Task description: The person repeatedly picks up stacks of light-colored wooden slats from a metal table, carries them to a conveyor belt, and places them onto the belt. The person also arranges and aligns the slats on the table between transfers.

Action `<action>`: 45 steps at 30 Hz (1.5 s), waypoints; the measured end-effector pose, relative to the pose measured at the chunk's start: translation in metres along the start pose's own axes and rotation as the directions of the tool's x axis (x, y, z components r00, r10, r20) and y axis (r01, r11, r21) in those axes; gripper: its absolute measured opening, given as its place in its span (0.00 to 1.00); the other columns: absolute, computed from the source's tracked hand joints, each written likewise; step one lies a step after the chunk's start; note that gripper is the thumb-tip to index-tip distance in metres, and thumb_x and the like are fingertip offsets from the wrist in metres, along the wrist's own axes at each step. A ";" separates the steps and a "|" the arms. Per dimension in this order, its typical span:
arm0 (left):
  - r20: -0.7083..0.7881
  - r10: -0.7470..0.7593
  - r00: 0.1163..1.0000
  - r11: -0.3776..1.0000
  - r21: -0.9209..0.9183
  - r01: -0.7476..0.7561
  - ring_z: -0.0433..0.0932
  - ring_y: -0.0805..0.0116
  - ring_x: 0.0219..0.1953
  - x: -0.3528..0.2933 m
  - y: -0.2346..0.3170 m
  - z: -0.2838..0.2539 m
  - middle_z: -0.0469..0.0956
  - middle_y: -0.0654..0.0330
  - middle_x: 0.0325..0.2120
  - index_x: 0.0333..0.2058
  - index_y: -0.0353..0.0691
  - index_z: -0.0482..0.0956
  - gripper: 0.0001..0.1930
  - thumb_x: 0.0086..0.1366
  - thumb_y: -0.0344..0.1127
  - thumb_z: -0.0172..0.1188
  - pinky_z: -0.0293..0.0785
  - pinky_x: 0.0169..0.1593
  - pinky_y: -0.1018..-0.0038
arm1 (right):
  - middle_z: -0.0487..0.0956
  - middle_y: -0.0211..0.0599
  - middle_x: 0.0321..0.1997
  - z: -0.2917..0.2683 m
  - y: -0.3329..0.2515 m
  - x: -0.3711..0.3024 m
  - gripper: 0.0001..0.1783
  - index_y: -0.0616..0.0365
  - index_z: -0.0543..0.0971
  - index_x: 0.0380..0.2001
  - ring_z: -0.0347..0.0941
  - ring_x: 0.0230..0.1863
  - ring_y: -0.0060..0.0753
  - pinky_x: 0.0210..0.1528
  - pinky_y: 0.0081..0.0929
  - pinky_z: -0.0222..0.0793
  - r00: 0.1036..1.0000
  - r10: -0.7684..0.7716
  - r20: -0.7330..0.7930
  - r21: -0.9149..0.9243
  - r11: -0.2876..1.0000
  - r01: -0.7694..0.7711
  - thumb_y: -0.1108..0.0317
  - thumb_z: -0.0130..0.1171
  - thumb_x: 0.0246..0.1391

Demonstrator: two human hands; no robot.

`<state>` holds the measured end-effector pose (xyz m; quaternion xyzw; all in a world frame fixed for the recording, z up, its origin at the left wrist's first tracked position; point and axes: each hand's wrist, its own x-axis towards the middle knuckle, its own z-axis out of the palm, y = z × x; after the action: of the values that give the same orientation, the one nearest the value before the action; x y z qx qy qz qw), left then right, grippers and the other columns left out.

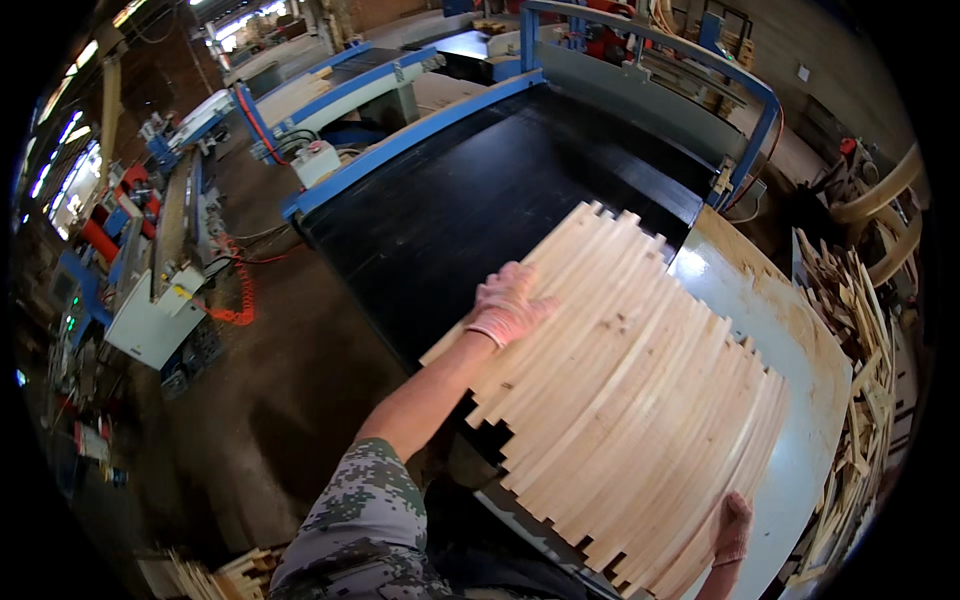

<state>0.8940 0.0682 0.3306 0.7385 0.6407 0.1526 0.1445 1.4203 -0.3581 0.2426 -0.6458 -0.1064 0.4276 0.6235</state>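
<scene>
A wide panel of pale wooden strips (620, 400), laid side by side with staggered ends, lies partly on the black conveyor belt (430, 210) and partly on a light, shiny tabletop (800, 400). My left hand (512, 305), in a pinkish knit glove, rests on top of the strips near their far left edge, fingers stretched and thumb out. At the near right edge, my right hand (733, 528), gloved alike, has its fingers closed together against the outermost strips. The underside of the strips is hidden.
A blue frame (650, 40) arches over the belt's far end, and a blue rail (420, 130) borders its left side. Scrap wood (855, 400) is heaped right of the tabletop. Machinery with a white box (155, 320) and a coiled red hose (240, 300) stands left.
</scene>
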 end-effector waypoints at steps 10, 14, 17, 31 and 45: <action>0.080 -0.047 0.996 0.994 0.106 0.039 0.62 0.44 0.77 0.164 -0.217 -0.111 0.59 0.47 0.79 0.73 0.47 0.70 0.45 0.65 0.66 0.66 0.60 0.76 0.53 | 0.84 0.34 0.43 0.318 0.042 -0.026 0.29 0.63 0.76 0.62 0.83 0.43 0.31 0.51 0.31 0.83 0.999 0.048 -0.002 0.067 0.997 -0.048 0.73 0.67 0.56; 0.078 -0.030 0.997 0.962 0.271 0.008 0.50 0.42 0.82 0.223 -0.301 -0.138 0.51 0.42 0.81 0.78 0.43 0.61 0.49 0.70 0.72 0.55 0.42 0.82 0.48 | 0.85 0.35 0.44 0.454 0.052 -0.033 0.29 0.62 0.76 0.63 0.84 0.44 0.33 0.52 0.33 0.83 0.999 0.048 0.008 0.081 0.996 -0.048 0.78 0.65 0.58; 0.083 -0.039 0.996 0.948 0.319 0.010 0.43 0.43 0.84 0.252 -0.343 -0.151 0.48 0.43 0.82 0.81 0.41 0.54 0.48 0.75 0.71 0.47 0.34 0.84 0.49 | 0.85 0.35 0.45 0.526 0.075 -0.023 0.28 0.62 0.76 0.62 0.84 0.44 0.35 0.54 0.34 0.83 0.998 0.045 0.035 0.051 0.998 -0.046 0.73 0.66 0.57; -0.174 0.184 0.967 0.901 0.423 -0.096 0.60 0.40 0.78 0.282 -0.402 -0.128 0.65 0.42 0.75 0.75 0.43 0.68 0.43 0.74 0.69 0.53 0.48 0.80 0.44 | 0.83 0.58 0.61 0.639 -0.006 -0.073 0.41 0.62 0.76 0.64 0.80 0.64 0.59 0.67 0.47 0.76 0.995 -0.071 -0.075 -0.953 0.298 -0.050 0.38 0.64 0.61; -0.145 0.508 0.849 0.469 -0.780 -0.414 0.61 0.57 0.79 0.219 -0.206 0.001 0.63 0.50 0.77 0.76 0.33 0.65 0.28 0.84 0.38 0.51 0.58 0.80 0.63 | 0.81 0.40 0.66 0.473 0.118 -0.179 0.34 0.61 0.71 0.73 0.72 0.67 0.31 0.72 0.33 0.67 0.771 -0.078 0.632 -0.129 0.970 0.204 0.57 0.64 0.71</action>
<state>0.7371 0.3135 0.2546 0.7491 0.2744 0.4113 0.4409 0.9401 -0.1639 0.2794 -0.5152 -0.3946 0.5561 0.5192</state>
